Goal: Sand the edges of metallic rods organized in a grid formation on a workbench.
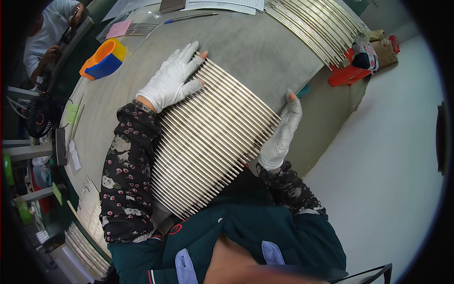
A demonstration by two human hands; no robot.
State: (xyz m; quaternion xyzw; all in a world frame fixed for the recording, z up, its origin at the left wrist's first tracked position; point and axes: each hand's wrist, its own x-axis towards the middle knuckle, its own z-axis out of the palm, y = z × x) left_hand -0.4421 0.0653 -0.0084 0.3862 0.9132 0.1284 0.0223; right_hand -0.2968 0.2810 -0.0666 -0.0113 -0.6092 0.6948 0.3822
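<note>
Where the grey worktable [265, 52] meets the person's lap, a wide bundle of thin metal rods [208, 137] is held flat, its near end resting against the dark green apron [246, 232] and its far end lying on the table edge. The rods are laid side by side in one shiny sheet — stiff singly, it is judged, but loose as a set, smooth and likely to slide or fan apart if tilted, and probably fairly heavy together. Hold is best taken at the two outer edges, with pressure kept inward so that the row stays packed. The left hand [172, 78], in a white glove with bare fingertips, is laid palm down on the far left corner, fingers spread wide and pressing flat rather than gripping. The right hand [282, 132], gloved likewise, is set upright against the rod ends on the right side, fingers straight and close together, steadying the edge — nothing is enclosed by it. Both forearms, in floral sleeves, are bent in from below. A second stack of rods [317, 28] lies farther along the table, and an orange and blue tape dispenser [103, 59] stands to the left.
</note>
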